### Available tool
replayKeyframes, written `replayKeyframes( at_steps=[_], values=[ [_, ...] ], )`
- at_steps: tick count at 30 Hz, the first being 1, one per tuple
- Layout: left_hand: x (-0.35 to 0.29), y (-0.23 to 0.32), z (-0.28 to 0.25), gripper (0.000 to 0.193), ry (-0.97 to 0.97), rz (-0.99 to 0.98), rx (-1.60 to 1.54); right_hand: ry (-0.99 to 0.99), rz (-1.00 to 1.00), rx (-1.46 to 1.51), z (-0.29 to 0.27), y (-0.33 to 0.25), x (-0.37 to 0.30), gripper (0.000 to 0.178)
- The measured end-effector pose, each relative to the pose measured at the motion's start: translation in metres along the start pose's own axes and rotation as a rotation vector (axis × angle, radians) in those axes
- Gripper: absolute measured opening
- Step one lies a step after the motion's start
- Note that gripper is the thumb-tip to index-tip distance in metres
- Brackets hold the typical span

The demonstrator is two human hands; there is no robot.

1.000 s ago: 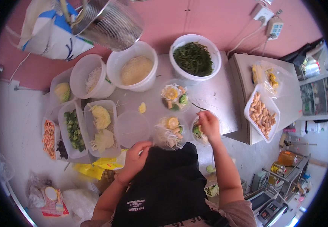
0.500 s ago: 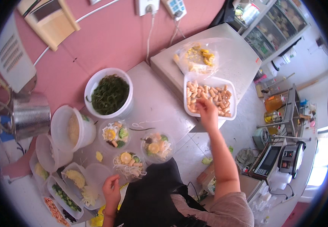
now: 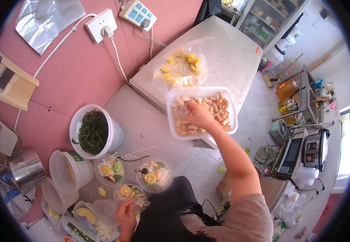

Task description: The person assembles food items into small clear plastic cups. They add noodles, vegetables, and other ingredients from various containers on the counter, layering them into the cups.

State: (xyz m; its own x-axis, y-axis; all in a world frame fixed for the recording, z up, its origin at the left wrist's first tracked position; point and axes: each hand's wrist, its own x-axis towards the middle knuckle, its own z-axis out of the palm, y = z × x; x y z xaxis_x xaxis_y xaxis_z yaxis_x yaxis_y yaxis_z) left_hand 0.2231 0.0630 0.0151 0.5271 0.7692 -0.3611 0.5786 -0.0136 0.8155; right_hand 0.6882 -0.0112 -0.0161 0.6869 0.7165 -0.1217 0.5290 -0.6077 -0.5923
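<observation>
My right hand [image 3: 199, 115] is inside a white rectangular tub [image 3: 234, 115], its fingers apart and bent down among short, light-brown sausage pieces [image 3: 219, 109]. Whether a piece is between the fingertips is hidden. My left hand [image 3: 126, 218] has its fingers curled together beside the nearest clear bowl [image 3: 131, 194], which holds white noodles, a corn slice and sausage pieces. What those fingers hold, if anything, I cannot make out. Two more filled bowls stand behind it, the left bowl [image 3: 109, 170] and the right bowl [image 3: 155, 174], with corn, noodles and greens.
Corn slices lie in a clear plastic bag [image 3: 181, 68] behind the tub. At left are a white bucket of dark green seaweed strips [image 3: 92, 133], a translucent bucket [image 3: 71, 171] and containers of shredded vegetables [image 3: 88, 218]. Loose strips [image 3: 134, 157] lie on the metal table.
The view has swung rightward, shifting most table items left and lower. My right hand has gone deeper among the sausage pieces, its fingers spreading. My left hand stays beside the nearest bowl.
</observation>
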Motion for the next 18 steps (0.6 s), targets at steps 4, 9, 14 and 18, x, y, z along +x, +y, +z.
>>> replayKeyframes(
  at_steps=[4, 9, 14, 18],
  values=[
    [0.004, 0.009, 0.005, 0.012, 0.040, 0.033, -0.021, 0.096, 0.249, 0.400, -0.065, 0.046, -0.005, 0.027],
    [0.015, 0.007, 0.005, 0.013, 0.023, 0.087, 0.002, -0.091, 0.181, -0.367, -0.082, 0.078, -0.010, 0.031],
    [0.019, 0.014, 0.010, 0.014, 0.040, 0.080, 0.006, -0.310, 0.308, -0.693, -0.056, 0.055, -0.001, 0.043],
    [0.017, 0.027, 0.013, 0.015, 0.051, 0.047, -0.016, -0.315, 0.242, -0.579, -0.063, 0.070, 0.003, 0.044]
  ],
)
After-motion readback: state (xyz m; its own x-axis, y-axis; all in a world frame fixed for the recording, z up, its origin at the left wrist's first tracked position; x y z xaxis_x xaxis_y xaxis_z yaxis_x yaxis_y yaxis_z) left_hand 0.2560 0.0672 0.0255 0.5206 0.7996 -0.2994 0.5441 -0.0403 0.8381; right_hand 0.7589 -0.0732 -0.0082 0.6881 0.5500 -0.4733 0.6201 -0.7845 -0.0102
